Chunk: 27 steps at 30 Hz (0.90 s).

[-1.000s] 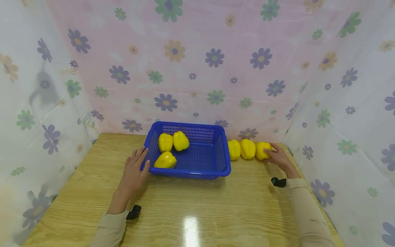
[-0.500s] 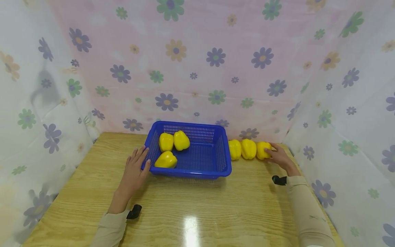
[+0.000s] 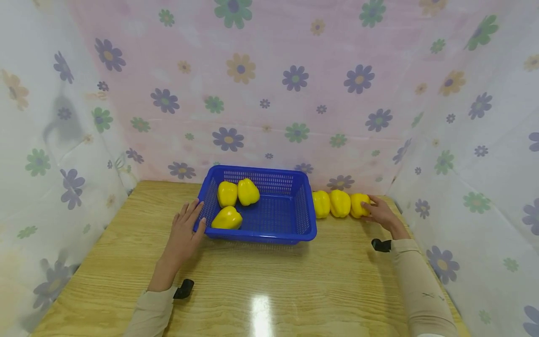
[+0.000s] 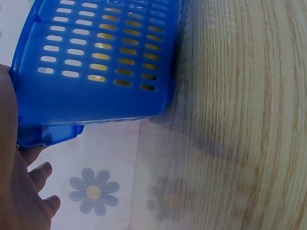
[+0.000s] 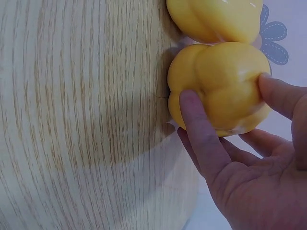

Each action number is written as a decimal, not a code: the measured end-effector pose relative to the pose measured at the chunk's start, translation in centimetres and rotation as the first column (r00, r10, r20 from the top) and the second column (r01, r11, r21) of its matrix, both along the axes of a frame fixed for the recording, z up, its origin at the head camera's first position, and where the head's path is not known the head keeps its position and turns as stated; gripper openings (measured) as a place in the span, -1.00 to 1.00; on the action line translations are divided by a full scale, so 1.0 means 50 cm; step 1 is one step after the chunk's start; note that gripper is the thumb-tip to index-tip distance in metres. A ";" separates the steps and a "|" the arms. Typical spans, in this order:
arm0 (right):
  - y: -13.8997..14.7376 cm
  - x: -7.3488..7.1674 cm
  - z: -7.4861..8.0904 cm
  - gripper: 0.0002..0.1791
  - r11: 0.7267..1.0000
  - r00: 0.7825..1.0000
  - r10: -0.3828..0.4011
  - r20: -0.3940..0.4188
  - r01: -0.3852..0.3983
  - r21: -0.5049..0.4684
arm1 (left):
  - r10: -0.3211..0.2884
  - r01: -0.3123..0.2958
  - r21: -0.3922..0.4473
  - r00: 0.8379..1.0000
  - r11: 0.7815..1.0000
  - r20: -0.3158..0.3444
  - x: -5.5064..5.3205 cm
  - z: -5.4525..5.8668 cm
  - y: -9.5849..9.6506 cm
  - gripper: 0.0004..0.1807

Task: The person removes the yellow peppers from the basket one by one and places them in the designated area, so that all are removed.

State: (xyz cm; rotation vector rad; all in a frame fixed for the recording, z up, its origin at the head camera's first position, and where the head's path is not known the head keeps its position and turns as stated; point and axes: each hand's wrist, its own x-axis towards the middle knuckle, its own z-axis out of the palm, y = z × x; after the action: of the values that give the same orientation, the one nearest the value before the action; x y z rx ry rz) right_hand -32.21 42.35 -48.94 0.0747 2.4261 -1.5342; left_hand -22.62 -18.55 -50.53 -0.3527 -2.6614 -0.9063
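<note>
A blue plastic basket (image 3: 275, 235) with slotted walls stands on the table. Inside it, three yellow bell peppers (image 3: 248, 192) lie toward the left end. My left hand (image 3: 184, 231) rests at the basket's left rim, fingers extended and thumb near the front corner. Outside the basket, three more yellow bell peppers form a row along its right side. My right hand (image 3: 381, 214) holds the rightmost yellow bell pepper (image 5: 223, 81), which is still at its place in the row. Thumb and index finger lie on opposite sides of it, and the other fingers are partly hidden behind.
The middle pepper (image 3: 340, 203) touches or nearly touches its neighbours. The wooden table (image 3: 261, 276) extends toward me in front of the basket. Flower-printed cloth (image 3: 269, 84) hangs close behind and at both sides.
</note>
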 end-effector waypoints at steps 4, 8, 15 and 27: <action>0.003 0.003 0.000 -0.17 1.000 1.000 -0.003 -0.003 0.003 0.025 | 0.000 0.000 0.002 1.000 1.000 -0.005 0.000 -0.002 0.002 -0.40; 0.009 0.009 0.000 -0.16 1.000 1.000 0.004 -0.006 -0.003 0.030 | -0.001 0.001 0.008 1.000 1.000 -0.004 0.002 -0.003 0.005 -0.40; 0.015 0.028 0.013 -0.12 0.995 1.000 -0.001 -0.025 0.003 0.099 | -0.003 0.003 0.013 1.000 1.000 -0.012 0.000 -0.003 0.005 -0.40; -0.050 0.099 0.066 -0.08 0.986 0.997 -0.025 -0.073 0.037 0.165 | -0.007 0.007 0.016 1.000 1.000 0.012 0.002 0.000 0.000 -0.40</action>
State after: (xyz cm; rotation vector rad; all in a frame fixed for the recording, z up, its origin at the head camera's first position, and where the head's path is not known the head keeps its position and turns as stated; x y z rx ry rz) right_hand -27.25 39.86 -45.62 0.0922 2.6168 -1.3651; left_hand -22.53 -18.57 -50.52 -0.3538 -2.6644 -0.9339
